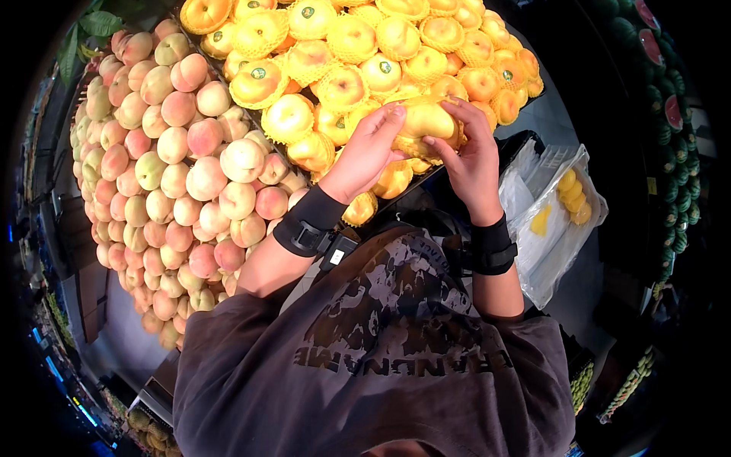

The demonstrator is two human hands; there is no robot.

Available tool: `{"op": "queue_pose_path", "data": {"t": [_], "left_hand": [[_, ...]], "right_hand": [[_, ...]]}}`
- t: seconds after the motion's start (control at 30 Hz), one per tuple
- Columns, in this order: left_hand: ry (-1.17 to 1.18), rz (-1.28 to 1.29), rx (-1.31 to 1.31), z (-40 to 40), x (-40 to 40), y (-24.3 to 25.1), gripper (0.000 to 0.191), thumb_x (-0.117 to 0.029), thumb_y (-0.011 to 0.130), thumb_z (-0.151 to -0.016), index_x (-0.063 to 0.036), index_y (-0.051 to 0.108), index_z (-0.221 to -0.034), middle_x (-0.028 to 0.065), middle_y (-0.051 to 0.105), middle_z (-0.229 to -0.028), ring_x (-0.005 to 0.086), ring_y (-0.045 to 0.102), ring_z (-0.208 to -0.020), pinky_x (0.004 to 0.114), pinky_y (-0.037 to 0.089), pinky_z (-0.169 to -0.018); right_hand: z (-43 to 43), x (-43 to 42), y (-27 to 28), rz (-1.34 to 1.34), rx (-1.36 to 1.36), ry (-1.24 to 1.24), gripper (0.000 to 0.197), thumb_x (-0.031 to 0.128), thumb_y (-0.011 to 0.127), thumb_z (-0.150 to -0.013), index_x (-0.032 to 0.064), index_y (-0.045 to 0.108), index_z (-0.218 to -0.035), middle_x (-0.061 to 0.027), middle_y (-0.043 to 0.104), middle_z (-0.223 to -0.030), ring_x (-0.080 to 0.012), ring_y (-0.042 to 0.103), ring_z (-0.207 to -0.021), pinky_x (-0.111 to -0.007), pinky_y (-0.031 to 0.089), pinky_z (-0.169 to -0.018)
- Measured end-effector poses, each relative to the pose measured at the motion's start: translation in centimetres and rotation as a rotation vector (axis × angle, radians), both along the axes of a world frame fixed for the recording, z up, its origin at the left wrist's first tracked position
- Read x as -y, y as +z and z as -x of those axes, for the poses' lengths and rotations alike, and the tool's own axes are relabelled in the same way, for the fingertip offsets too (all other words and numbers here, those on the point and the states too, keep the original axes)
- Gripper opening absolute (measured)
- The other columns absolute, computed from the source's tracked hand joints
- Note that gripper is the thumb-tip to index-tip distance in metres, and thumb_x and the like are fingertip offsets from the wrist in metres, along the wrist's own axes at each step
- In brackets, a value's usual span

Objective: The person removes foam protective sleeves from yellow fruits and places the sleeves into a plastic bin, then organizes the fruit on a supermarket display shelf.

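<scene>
Between my two hands is a yellow-orange fruit (425,123) partly wrapped in a yellow foam net. My left hand (374,143) grips its left side, with the thumb lying on top. From the right, my right hand (471,148) holds it with thumb and fingers at the net's edge. The held fruit is just above a heap of similar netted fruits (351,37), several bearing small green stickers. Part of that heap is hidden behind my hands.
A pile of peaches (171,188) rises to the left, beyond a dark divider (257,131). To the right stands a plastic-lined crate (542,245) with several yellow fruits (574,197) in it. Watermelons (677,154) line the far right. Green leaves (100,24) overhang the top left.
</scene>
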State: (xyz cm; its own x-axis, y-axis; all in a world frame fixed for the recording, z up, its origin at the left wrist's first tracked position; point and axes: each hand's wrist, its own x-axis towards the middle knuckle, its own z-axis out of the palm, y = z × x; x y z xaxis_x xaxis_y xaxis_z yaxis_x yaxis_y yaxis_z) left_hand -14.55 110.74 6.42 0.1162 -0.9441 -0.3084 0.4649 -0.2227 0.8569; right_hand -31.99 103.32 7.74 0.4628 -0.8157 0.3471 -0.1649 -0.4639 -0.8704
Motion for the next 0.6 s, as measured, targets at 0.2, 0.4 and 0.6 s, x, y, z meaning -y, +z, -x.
{"op": "queue_pose_path", "data": {"t": [0.2, 0.4, 0.6], "left_hand": [[0.074, -0.012, 0.193, 0.5, 0.6, -0.3, 0.035, -0.03, 0.046, -0.111, -0.0026, 0.062, -0.127, 0.0029, 0.07, -0.111, 0.0085, 0.065, -0.097, 0.025, 0.053, -0.084], [0.134, 0.199, 0.583, 0.9, 0.8, 0.5, 0.033, -0.018, 0.046, -0.11, 0.0042, 0.066, -0.123, 0.0125, 0.074, -0.113, 0.0148, 0.067, -0.102, 0.03, 0.052, -0.094], [0.214, 0.384, 0.698, 1.9, 0.9, 1.1, 0.033, -0.014, 0.042, -0.11, 0.0042, 0.065, -0.125, 0.0149, 0.07, -0.129, 0.018, 0.065, -0.119, 0.031, 0.048, -0.103]], "right_hand": [[0.0, -0.2, 0.1, 0.091, -0.112, -0.045, 0.05, 0.008, 0.083, -0.081, 0.0053, 0.063, -0.127, -0.0144, 0.062, -0.133, -0.0287, 0.065, -0.117, -0.033, 0.059, -0.078], [0.3, -0.7, -0.5, -0.026, -0.138, -0.041, 0.047, 0.01, 0.08, -0.086, 0.0023, 0.06, -0.128, -0.0146, 0.063, -0.123, -0.0284, 0.067, -0.104, -0.033, 0.059, -0.074], [0.4, -1.2, -0.9, -0.092, -0.094, -0.074, 0.043, 0.014, 0.08, -0.089, 0.0008, 0.06, -0.125, -0.0143, 0.062, -0.119, -0.0261, 0.067, -0.102, -0.033, 0.06, -0.075]]}}
